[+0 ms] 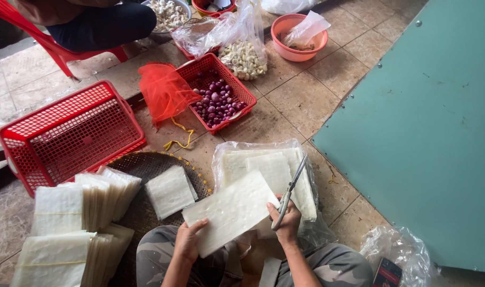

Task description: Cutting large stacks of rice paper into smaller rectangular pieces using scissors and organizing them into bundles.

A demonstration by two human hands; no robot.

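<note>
This looks like an informal food-preparation spot on the floor of a home or small family workshop, not a fitted kitchen. The ground is worn tiled floor (306, 101), and all the work sits directly on it. At the upper middle of the frame, red plastic baskets (67, 133) hold small purple shallots (217, 103), and bags of peeled garlic (244, 59) lie beside a pink bowl (298, 37). At the lower left, bundled stacks of thin white sheets (77, 218) rest on a woven tray (152, 165). A red plastic chair (56, 50) stands at the upper left.
</note>
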